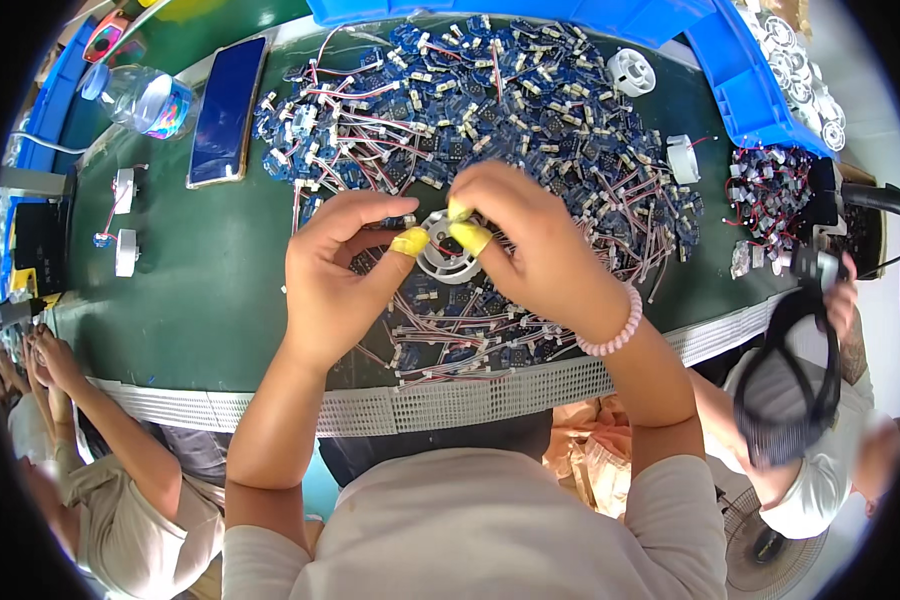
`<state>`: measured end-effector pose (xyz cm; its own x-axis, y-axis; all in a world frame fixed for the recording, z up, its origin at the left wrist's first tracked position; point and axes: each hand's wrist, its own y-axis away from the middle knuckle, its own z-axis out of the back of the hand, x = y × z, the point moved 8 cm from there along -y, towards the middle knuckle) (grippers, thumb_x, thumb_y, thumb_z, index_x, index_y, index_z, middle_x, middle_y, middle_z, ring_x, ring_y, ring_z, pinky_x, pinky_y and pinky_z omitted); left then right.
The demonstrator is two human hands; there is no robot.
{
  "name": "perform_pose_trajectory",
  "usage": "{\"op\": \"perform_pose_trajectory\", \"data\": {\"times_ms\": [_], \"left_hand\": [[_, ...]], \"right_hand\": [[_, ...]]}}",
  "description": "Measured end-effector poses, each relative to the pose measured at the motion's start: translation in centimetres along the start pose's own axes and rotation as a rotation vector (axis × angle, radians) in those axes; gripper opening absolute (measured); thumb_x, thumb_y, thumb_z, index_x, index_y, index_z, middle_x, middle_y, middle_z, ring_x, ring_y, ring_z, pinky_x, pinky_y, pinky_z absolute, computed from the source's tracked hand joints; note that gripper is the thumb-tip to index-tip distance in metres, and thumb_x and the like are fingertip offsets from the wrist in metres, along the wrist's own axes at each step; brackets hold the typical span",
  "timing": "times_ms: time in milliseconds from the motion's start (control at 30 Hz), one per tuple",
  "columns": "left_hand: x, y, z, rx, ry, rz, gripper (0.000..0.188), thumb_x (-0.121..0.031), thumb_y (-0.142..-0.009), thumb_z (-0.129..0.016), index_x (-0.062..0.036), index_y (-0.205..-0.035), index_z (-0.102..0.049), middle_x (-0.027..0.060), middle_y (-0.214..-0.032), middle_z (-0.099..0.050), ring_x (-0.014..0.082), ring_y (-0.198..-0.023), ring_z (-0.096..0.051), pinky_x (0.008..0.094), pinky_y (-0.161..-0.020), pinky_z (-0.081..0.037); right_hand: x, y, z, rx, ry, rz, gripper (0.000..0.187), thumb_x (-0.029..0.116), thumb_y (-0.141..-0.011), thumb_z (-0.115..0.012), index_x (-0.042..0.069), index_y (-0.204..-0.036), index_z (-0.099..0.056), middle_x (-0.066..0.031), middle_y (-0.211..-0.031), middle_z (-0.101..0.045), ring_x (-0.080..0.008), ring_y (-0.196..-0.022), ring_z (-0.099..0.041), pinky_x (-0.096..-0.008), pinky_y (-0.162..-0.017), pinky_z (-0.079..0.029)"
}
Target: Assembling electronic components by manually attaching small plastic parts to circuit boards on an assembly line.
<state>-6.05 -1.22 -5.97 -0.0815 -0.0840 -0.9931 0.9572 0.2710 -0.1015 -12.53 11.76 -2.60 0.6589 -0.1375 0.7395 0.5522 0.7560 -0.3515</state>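
white round housing held over a heap of blue boards

most of the frame is filled by a green table (200,300), edged along its lower side by a strip of white mesh (470,400). across the upper centre and right a heap of small blue circuit boards (490,100) with red and white wires is spread. a blue bin (740,80) is seen at the upper right, and a dark phone (227,110) lies at the upper left beside a clear water bottle (140,98). at the centre the left hand (335,275) and the right hand (535,240) are brought together, both closed on a white round housing (448,258) held just above the heap. yellow fingertip covers (410,241) are worn on the pinching fingers. a pink bead bracelet (615,330) is worn on the right wrist.
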Motion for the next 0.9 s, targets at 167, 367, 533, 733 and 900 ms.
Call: {"op": "perform_pose_trajectory", "data": {"times_ms": [167,367,533,733,900], "left_hand": [[-0.2,0.0,-0.8,0.062,-0.059,-0.032,0.023,0.010,-0.076,-0.063,0.0008,-0.097,-0.065,0.0083,-0.099,-0.059,0.0142,-0.089,-0.060,0.0243,-0.079,-0.052],[0.1,0.0,-0.6,0.020,-0.007,0.009,0.027,0.012,-0.080,-0.059,0.0004,-0.103,-0.065,0.0085,-0.100,-0.059,0.0144,-0.090,-0.061,0.0243,-0.079,-0.052],[1.1,-0.1,-0.6,0.035,0.214,0.106,0.031,0.015,-0.082,-0.054,0.0034,-0.110,-0.059,0.0105,-0.105,-0.059,0.0161,-0.092,-0.061,0.0269,-0.084,-0.051],[1.3,0.2,-0.5,0.022,0.243,0.122,0.028,0.014,-0.081,-0.056,0.0047,-0.107,-0.060,0.0102,-0.100,-0.061,0.0162,-0.092,-0.062,0.0266,-0.083,-0.051],[1.2,0.3,-0.4,0.019,0.192,0.118,0.026,0.013,-0.080,-0.058,0.0044,-0.104,-0.061,0.0097,-0.098,-0.062,0.0160,-0.090,-0.063,0.0257,-0.081,-0.051]], "right_hand": [[-0.4,0.3,-0.6,-0.024,-0.099,-0.046,0.023,-0.004,-0.074,-0.062,0.000,-0.097,-0.059,-0.0114,-0.081,-0.060,-0.0231,-0.067,-0.060,-0.0293,-0.059,-0.047],[-1.6,0.7,0.4,-0.158,-0.216,-0.103,0.015,-0.002,-0.077,-0.066,-0.001,-0.092,-0.065,-0.0098,-0.077,-0.060,-0.0149,-0.060,-0.055,-0.0234,-0.052,-0.041],[-1.6,0.7,-0.2,-0.100,-0.186,-0.035,0.015,0.000,-0.077,-0.064,-0.001,-0.092,-0.064,-0.0076,-0.072,-0.057,-0.0153,-0.061,-0.052,-0.0252,-0.055,-0.040],[-1.0,0.3,-0.4,-0.117,-0.105,0.015,0.013,0.003,-0.073,-0.066,0.002,-0.085,-0.063,-0.0046,-0.069,-0.055,-0.0173,-0.060,-0.048,-0.0284,-0.056,-0.037],[-0.7,0.3,-0.6,-0.105,-0.043,0.034,0.015,0.002,-0.071,-0.067,0.002,-0.084,-0.062,-0.0049,-0.070,-0.056,-0.0198,-0.063,-0.049,-0.0298,-0.059,-0.039]]}}
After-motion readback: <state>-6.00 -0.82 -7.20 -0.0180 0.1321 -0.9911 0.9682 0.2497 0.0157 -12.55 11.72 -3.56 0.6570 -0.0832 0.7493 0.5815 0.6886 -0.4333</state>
